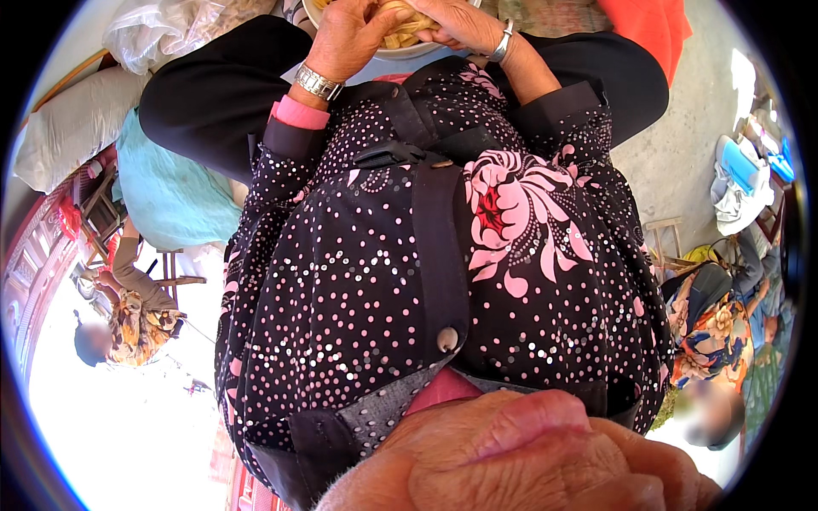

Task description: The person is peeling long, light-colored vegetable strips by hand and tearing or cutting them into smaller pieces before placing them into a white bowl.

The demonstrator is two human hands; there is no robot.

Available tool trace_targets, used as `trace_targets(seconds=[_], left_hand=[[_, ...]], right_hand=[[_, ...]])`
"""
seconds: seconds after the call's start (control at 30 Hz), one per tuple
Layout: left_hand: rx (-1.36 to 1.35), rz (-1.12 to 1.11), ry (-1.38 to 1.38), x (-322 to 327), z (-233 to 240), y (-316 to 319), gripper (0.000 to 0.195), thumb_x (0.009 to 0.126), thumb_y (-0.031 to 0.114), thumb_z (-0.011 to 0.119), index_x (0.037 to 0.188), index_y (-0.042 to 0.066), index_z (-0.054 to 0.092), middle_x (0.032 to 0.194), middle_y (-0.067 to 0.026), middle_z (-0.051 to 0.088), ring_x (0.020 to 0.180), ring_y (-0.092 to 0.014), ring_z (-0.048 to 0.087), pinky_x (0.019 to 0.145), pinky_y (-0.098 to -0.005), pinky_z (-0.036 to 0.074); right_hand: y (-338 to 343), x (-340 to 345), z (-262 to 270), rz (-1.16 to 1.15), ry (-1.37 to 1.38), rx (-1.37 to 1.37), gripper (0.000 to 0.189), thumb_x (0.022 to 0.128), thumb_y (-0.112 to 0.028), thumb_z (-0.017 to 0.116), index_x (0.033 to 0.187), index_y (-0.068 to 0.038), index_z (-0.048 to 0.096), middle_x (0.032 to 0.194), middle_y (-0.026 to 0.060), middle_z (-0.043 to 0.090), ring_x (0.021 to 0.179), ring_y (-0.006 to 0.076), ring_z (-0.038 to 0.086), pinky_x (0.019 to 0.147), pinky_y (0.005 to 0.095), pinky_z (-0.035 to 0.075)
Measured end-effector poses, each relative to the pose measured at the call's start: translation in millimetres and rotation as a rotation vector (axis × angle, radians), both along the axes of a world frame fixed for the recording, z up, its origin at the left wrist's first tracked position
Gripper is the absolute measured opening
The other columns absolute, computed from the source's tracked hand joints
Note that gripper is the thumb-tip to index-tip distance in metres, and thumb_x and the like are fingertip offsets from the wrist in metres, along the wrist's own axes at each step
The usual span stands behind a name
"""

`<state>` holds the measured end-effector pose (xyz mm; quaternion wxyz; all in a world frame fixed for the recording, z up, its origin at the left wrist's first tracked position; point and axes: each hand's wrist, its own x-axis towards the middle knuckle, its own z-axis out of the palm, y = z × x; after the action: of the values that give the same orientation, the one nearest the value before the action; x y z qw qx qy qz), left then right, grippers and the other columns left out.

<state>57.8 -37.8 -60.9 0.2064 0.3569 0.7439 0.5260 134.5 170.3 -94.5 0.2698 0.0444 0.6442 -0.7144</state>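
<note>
At the top edge, my left hand [348,35] has its thumb and fingers closed on pale-yellow food strips [409,25]. My right hand [457,22] meets it from the other side, its fingers curled around the same strips. Both hands are over a white bowl [418,51] that holds more yellow strips, close in front of my lap. A silver watch [317,83] is on my left wrist and a silver bangle [503,43] on my right. The picture's edge cuts off the bowl's far side and some fingers.
Clear plastic bags [153,32], a pale sack [80,124] and a turquoise cloth [172,182] lie to my left. Red fabric [652,32] lies beyond my right knee. One person [144,319] is at the left and another [716,326] at the right, near a wooden stool [668,236].
</note>
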Motion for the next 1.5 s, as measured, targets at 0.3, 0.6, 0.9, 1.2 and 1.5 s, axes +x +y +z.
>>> trace_targets(seconds=[0.3, 0.6, 0.9, 1.2, 1.5], left_hand=[[0.166, 0.076, -0.743, -10, -5, -7, 0.02, 0.101, 0.017, 0.065, 0.118, 0.007, 0.062, 0.081, 0.0025, 0.064, 0.07, -0.006, 0.061, 0.057, -0.0193, 0.046], [0.469, -0.116, -1.061, -4, 0, -4, 0.036, 0.102, 0.015, 0.059, 0.136, 0.003, 0.059, 0.116, -0.0069, 0.069, 0.101, -0.017, 0.066, 0.089, -0.0294, 0.054], [0.146, -0.127, 0.009, 3, -1, 9, 0.044, 0.102, 0.02, 0.058, 0.14, -0.002, 0.056, 0.127, -0.0152, 0.065, 0.114, -0.022, 0.062, 0.098, -0.0352, 0.05], [0.122, 0.201, -0.493, 18, -5, 20, 0.038, 0.108, 0.03, 0.054, 0.12, -0.003, 0.069, 0.103, -0.0074, 0.074, 0.087, -0.016, 0.068, 0.075, -0.029, 0.056], [0.403, 0.02, -1.325, 14, -6, 11, 0.049, 0.109, 0.039, 0.047, 0.135, 0.0, 0.059, 0.123, -0.0133, 0.069, 0.103, -0.027, 0.07, 0.08, -0.0387, 0.061]], right_hand=[[-30, 10, 6, -0.329, 0.564, 0.245, 0.04, 0.106, -0.039, 0.055, 0.112, 0.0, 0.064, 0.093, 0.0074, 0.068, 0.087, 0.0153, 0.063, 0.078, 0.0323, 0.051], [-32, 11, -9, -0.46, 0.596, 0.031, 0.04, 0.11, -0.032, 0.047, 0.126, 0.002, 0.063, 0.093, 0.0034, 0.067, 0.078, 0.011, 0.059, 0.071, 0.0256, 0.047], [-39, 25, -3, -0.508, 0.067, -0.459, 0.04, 0.111, -0.038, 0.046, 0.119, -0.004, 0.065, 0.062, -0.0084, 0.044, 0.047, 0.0041, 0.034, 0.044, 0.0219, 0.023], [-53, 18, -5, -0.658, 0.554, 0.157, 0.036, 0.112, -0.032, 0.044, 0.119, -0.002, 0.062, 0.098, 0.0052, 0.064, 0.083, 0.013, 0.062, 0.073, 0.0271, 0.049], [-50, 26, 24, -0.761, 0.633, 0.219, 0.036, 0.11, -0.03, 0.044, 0.112, 0.001, 0.063, 0.096, 0.0088, 0.067, 0.09, 0.0209, 0.065, 0.085, 0.034, 0.052]])
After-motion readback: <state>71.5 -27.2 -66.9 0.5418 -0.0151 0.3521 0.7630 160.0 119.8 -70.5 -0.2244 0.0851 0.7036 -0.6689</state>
